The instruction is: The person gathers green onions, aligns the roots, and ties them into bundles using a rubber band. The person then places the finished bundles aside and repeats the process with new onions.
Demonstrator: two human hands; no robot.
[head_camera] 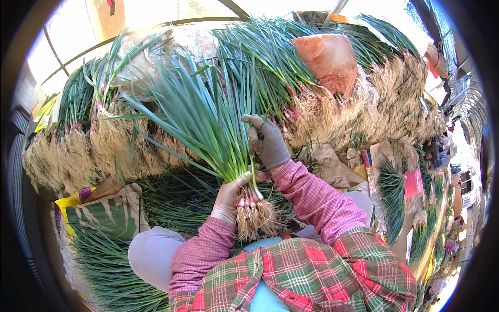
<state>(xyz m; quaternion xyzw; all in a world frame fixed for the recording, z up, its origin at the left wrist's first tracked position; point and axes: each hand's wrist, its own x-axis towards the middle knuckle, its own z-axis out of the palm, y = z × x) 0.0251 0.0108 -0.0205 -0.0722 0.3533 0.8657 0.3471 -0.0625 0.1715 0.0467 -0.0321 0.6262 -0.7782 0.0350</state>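
My left hand [230, 197], in a pale thin glove, is closed around a bunch of green onions [218, 136] just above the bulbs. Their pinkish-white bulbs and tan roots [253, 218] hang below my fist, and the long green leaves fan up and to the left. My right hand [267, 142], in a grey glove, is raised at the right side of the bunch with its fingers curled. Close below it, a single green onion stalk [253, 175] stands slightly apart from the bunch. Whether my right fingers pinch a leaf is unclear.
A long heap of green onions [265, 74] with roots facing me spans the far side, partly covered by an orange-brown sack [327, 58]. More leaves [113, 269] lie on sacking at the lower left. Further onion piles [391, 199] and a pink object [413, 183] are at the right.
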